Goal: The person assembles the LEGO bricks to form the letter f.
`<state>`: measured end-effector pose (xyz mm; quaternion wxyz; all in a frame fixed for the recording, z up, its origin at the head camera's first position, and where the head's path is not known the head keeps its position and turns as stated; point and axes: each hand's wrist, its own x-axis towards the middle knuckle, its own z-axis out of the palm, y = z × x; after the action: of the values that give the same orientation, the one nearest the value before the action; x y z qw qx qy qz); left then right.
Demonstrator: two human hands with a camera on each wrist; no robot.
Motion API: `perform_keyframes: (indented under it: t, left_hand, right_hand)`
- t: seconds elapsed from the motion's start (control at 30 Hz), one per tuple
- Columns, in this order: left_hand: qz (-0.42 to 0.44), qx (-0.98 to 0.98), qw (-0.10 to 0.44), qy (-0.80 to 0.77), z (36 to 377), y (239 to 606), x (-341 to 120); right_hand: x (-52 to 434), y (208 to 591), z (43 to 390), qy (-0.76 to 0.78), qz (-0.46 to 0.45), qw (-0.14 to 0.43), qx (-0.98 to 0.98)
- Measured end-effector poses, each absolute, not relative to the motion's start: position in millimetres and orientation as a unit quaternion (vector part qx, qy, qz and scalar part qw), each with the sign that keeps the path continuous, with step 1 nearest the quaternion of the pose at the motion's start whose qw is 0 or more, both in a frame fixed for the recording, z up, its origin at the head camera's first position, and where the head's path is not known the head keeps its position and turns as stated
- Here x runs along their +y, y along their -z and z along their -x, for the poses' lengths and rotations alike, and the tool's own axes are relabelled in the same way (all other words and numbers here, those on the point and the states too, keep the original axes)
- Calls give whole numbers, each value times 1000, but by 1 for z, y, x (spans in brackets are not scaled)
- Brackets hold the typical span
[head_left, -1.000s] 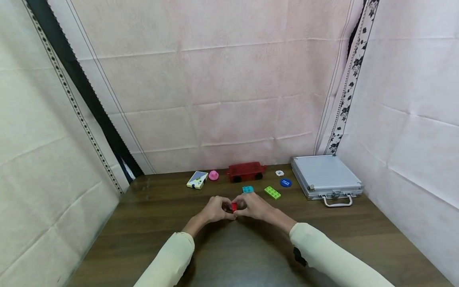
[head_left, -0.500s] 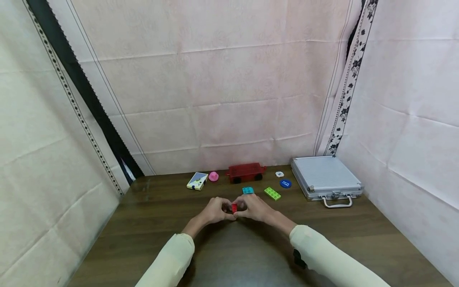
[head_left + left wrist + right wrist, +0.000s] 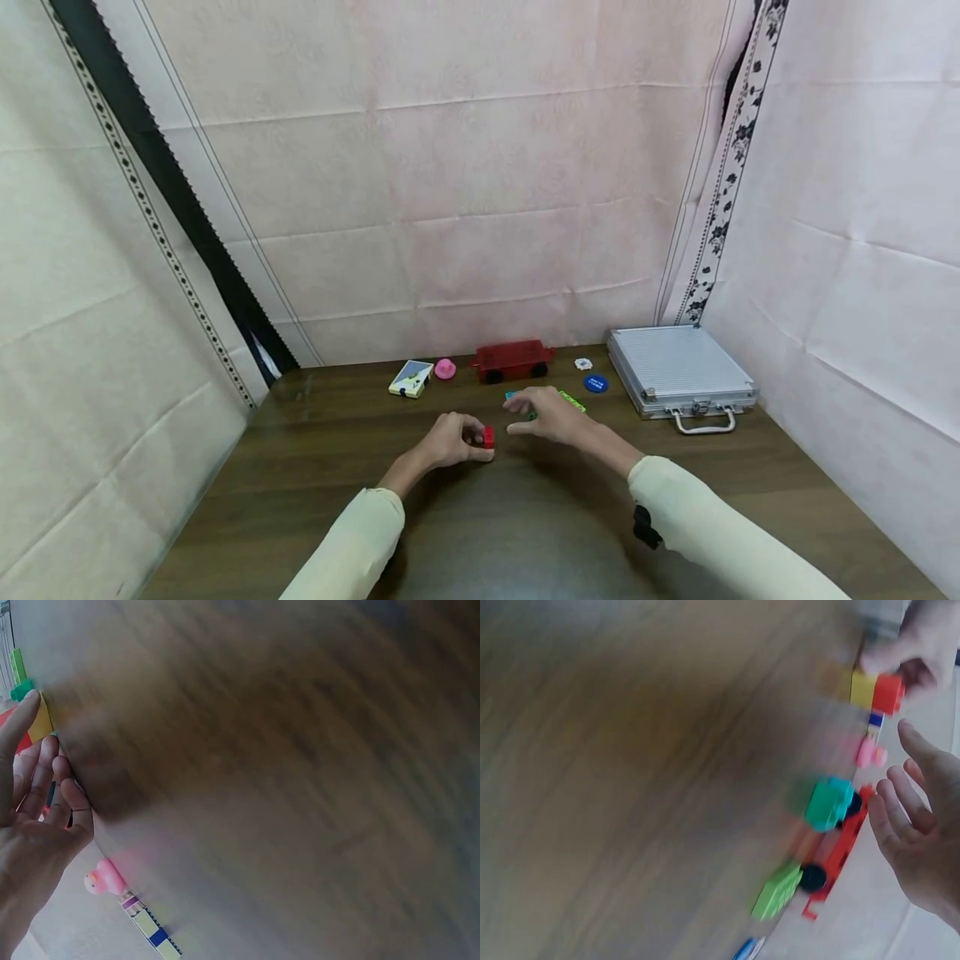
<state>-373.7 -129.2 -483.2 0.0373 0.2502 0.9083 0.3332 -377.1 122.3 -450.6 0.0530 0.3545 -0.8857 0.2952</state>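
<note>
Head view: left hand (image 3: pixel 450 440) pinches upright red-yellow brick stack (image 3: pixel 488 437).

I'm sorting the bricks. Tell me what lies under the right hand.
Under the right hand lie a teal brick and a green brick, both partly covered in the head view. The hand touches neither.

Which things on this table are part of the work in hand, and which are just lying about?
In hand:
small red-and-yellow toy brick stack, held by the left hand
teal toy brick and green flat studded brick, nearest the open right hand

Lying about:
red toy wagon base
pink toy
card pack
blue disc
silver metal case
</note>
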Motion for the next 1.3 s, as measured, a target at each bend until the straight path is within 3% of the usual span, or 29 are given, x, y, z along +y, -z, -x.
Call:
perform_keyframes:
  t: [0.63,1.3]
  left_hand:
    - [-267,901,54,-338,372,479,-131]
    - [-260,895,58,-357,373,479,-131]
  right_hand:
    - [204,461,403,-289,-249,106,-918]
    - [206,484,415,-250,-176,74,-949]
